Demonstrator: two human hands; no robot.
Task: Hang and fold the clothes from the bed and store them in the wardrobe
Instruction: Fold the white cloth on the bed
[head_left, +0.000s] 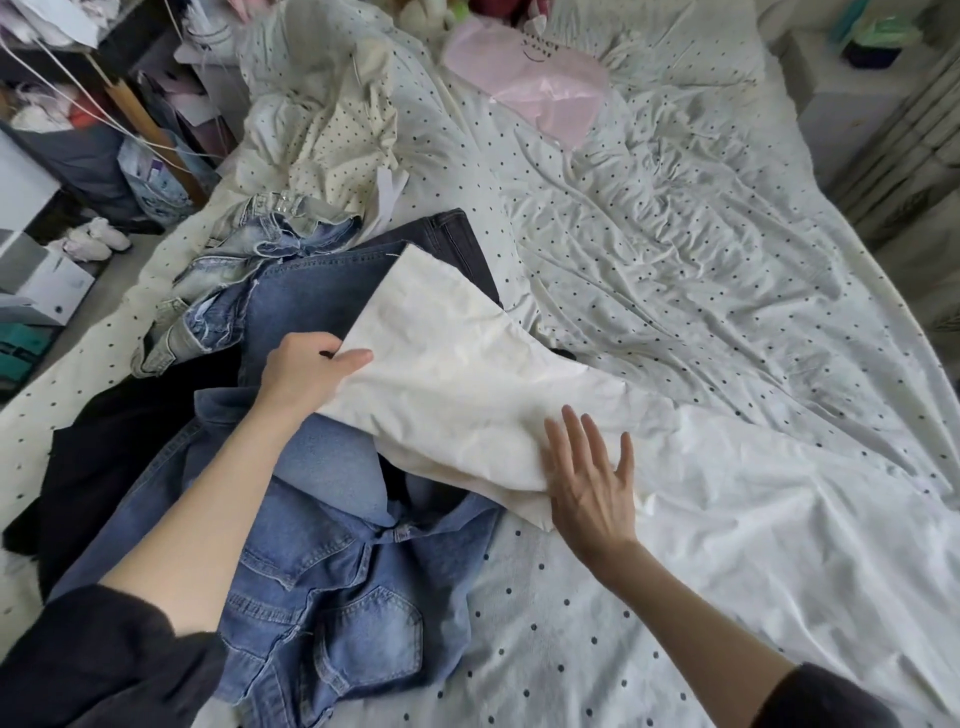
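Now, with my left hand (306, 371) pinching the edge of the cream cloth (457, 384) that lies over the denim pile (332, 587) on the bed (727, 312), my right hand (592, 488) should press flat, fingers spread, and smooth outward before I fold.

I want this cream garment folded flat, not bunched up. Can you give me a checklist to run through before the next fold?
1. Left hand grips the cream garment edge: ok.
2. Right hand flat on the garment, fingers spread: ok.
3. Garment lying smooth: not ok, it is creased.
4. Flat surface beneath: not ok, it partly lies over the denim pile.
5. Bare bed sheet beside it for folding: ok.
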